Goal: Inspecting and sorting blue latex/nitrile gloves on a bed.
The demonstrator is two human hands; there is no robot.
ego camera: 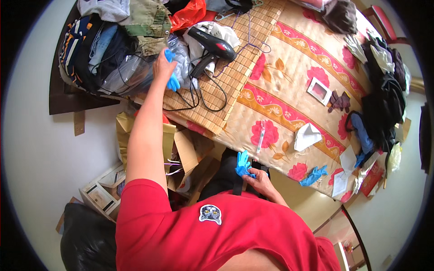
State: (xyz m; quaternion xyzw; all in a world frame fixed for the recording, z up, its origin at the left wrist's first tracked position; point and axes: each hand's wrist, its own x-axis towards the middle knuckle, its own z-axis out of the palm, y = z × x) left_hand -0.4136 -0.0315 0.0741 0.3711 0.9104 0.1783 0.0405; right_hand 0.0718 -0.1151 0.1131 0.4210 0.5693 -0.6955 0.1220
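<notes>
My left hand [162, 68] reaches out over the bed's near left part, gripping a blue disposable glove [173, 82] that sticks out on both sides of the fingers. Close by it are clear plastic bags [179, 56] and a black hair dryer [212, 44] with a looped cord. Near my lap, my right hand [260, 182] holds another blue disposable glove [242, 165], its fingers pointing up beside the bed edge. A third blue glove [313, 175] lies crumpled on the flowered bed cover [291, 111].
A bamboo mat [217, 108] with hangers [250, 44] covers the bed's left side. Clothes [101, 44] pile up at left, more [385, 98] at right. A white box [319, 91] and folded paper [307, 137] lie on the cover. Below stand an open carton [185, 152] and a black bag [88, 237].
</notes>
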